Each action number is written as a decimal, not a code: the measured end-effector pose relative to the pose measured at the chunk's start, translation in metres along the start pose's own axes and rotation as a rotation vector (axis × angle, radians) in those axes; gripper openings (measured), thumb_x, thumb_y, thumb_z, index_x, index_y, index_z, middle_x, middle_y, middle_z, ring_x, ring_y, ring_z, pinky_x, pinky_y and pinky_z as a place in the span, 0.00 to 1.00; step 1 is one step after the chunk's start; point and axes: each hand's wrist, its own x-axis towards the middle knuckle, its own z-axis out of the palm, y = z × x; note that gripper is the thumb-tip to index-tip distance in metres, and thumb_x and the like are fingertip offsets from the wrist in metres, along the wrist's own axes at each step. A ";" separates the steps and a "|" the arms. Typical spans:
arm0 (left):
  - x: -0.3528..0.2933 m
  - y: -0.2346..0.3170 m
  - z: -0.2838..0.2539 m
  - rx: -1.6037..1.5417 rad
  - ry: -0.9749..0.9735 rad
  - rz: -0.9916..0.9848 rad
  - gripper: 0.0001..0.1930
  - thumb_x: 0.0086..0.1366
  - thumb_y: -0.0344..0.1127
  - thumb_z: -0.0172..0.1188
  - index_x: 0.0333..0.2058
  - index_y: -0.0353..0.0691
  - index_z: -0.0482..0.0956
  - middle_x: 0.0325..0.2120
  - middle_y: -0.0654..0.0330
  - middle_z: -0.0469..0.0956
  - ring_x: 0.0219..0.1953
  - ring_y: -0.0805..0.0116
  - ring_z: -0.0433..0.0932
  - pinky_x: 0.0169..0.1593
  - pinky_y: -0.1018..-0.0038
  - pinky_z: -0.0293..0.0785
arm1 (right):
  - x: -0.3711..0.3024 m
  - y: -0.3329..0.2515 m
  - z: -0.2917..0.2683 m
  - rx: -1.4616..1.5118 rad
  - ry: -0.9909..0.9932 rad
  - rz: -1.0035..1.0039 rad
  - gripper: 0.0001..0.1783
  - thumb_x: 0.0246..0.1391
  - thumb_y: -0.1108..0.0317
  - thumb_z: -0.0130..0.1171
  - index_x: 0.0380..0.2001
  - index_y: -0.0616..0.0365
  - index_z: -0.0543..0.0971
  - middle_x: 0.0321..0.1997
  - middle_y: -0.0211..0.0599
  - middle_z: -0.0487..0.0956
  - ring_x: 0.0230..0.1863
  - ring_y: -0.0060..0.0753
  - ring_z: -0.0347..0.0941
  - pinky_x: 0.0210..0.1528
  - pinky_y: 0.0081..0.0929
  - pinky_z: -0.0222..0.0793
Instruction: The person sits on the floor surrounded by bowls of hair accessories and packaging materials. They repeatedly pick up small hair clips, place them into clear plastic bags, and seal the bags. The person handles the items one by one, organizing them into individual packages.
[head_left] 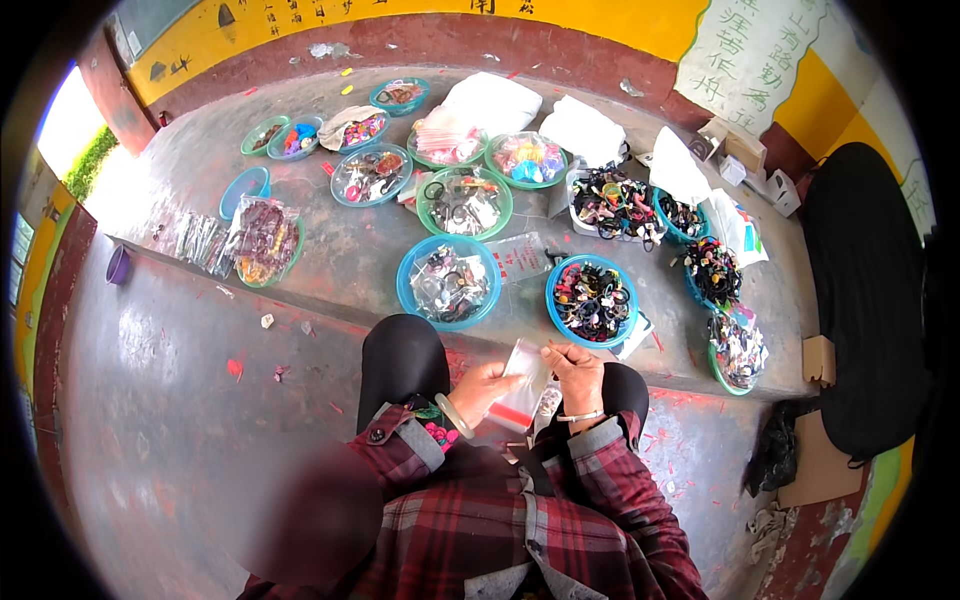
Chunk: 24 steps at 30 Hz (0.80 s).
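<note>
Between my knees, a small clear plastic bag [527,368] with a red band at its lower end is held up in both hands. My left hand [481,391], with a pale bangle at the wrist, grips the bag's left side. At the bag's upper right edge, the fingers of my right hand [576,378] are pinched together. Nearest to my hands are a blue basin [630,318] of dark hair ties with colourful trims and another blue basin [405,290] of small bagged pieces. Whether the bag contains anything is too small to tell.
More basins of hair ties and packets cover the raised concrete step [340,265]. White sacks [490,103] lie at the back. A purple bucket [118,265] stands far left. On the right are a black cloth-like shape [860,300] and cardboard [822,465]. Red scraps litter the floor.
</note>
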 end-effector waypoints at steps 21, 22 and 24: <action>-0.010 0.014 0.006 -0.092 0.036 -0.092 0.10 0.59 0.33 0.55 0.36 0.33 0.74 0.28 0.61 0.76 0.29 0.76 0.75 0.33 0.79 0.71 | -0.013 -0.023 0.003 -1.006 0.107 -1.123 0.13 0.33 0.73 0.60 0.29 0.52 0.79 0.40 0.35 0.74 0.30 0.36 0.70 0.32 0.30 0.67; -0.010 0.014 0.005 -0.092 0.029 -0.090 0.10 0.59 0.33 0.55 0.37 0.33 0.74 0.28 0.61 0.76 0.29 0.76 0.75 0.33 0.79 0.71 | -0.013 -0.021 0.003 -0.977 0.100 -1.122 0.12 0.33 0.74 0.60 0.28 0.53 0.79 0.38 0.34 0.74 0.29 0.36 0.70 0.32 0.30 0.66; -0.008 0.010 0.002 -0.091 0.017 -0.087 0.10 0.59 0.33 0.55 0.37 0.33 0.74 0.29 0.61 0.76 0.29 0.75 0.75 0.34 0.79 0.72 | -0.011 -0.017 0.004 -0.917 0.085 -1.118 0.11 0.33 0.74 0.60 0.26 0.54 0.79 0.33 0.33 0.73 0.29 0.37 0.69 0.32 0.30 0.66</action>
